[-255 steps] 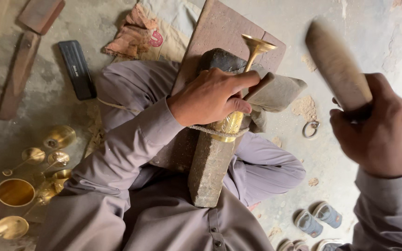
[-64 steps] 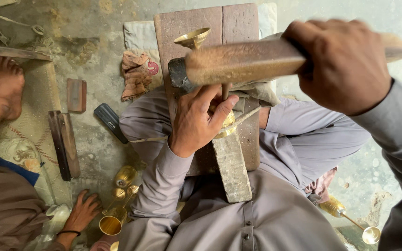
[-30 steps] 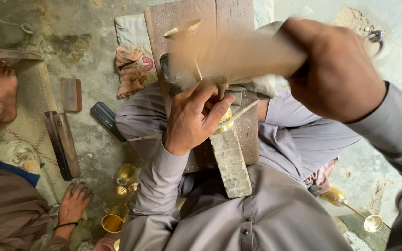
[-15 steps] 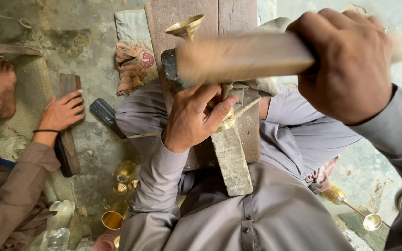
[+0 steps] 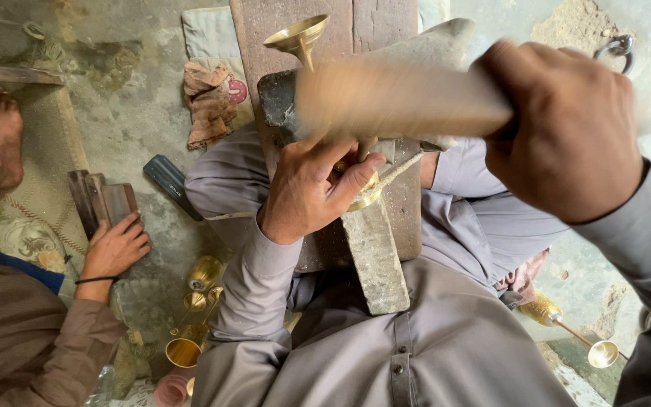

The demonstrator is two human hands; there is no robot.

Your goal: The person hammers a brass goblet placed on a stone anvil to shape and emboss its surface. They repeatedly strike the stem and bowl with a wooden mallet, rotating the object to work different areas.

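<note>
Hands (image 5: 318, 188) clenched on goblet (image 5: 304, 36), mallet (image 5: 401, 102)

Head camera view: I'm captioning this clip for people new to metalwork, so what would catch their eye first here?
First the blurred wooden mallet across the upper middle, gripped by the right hand. Beneath it the left hand holds a brass goblet against a metal stake over the lap. At lower left, another person's hand rests on wooden blocks, near more brass cups on the floor.
</note>
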